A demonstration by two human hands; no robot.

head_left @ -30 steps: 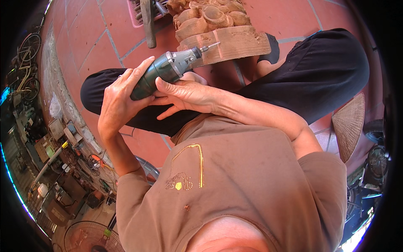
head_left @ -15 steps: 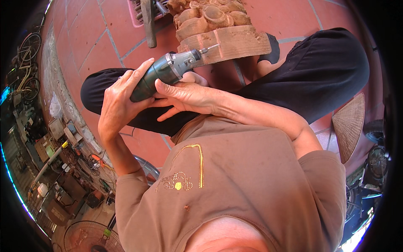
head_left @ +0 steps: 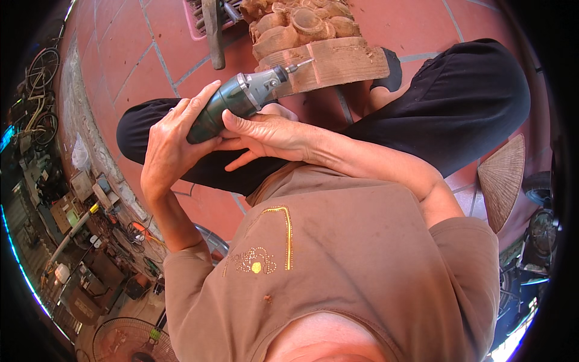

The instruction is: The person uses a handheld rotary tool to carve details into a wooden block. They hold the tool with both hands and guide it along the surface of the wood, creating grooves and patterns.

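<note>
A dark green and silver die grinder (head_left: 226,107) with a thin metal bit points up and to the right in front of me. My left hand (head_left: 179,136) is closed round its rear body, fingers along the far side. My right hand (head_left: 271,134) touches the near side, its thumb against the body and its other fingers reaching under the rear, partly spread. Just beyond, the bit overlaps the flat base of a brown wood carving (head_left: 322,63) in view; I cannot tell whether it touches the wood. The carving's top is cut off by the frame edge.
A pink tray (head_left: 196,27) of tools lies at the far left, a wooden mallet-like handle (head_left: 214,36) beside it. My crossed legs in black trousers (head_left: 446,108) flank the carving. A conical hat (head_left: 502,181) lies right; a fan (head_left: 129,338) and clutter stand left.
The grinder's bit has tilted up slightly. Both hands keep nearly the same place and hold, and the carving stays put.
</note>
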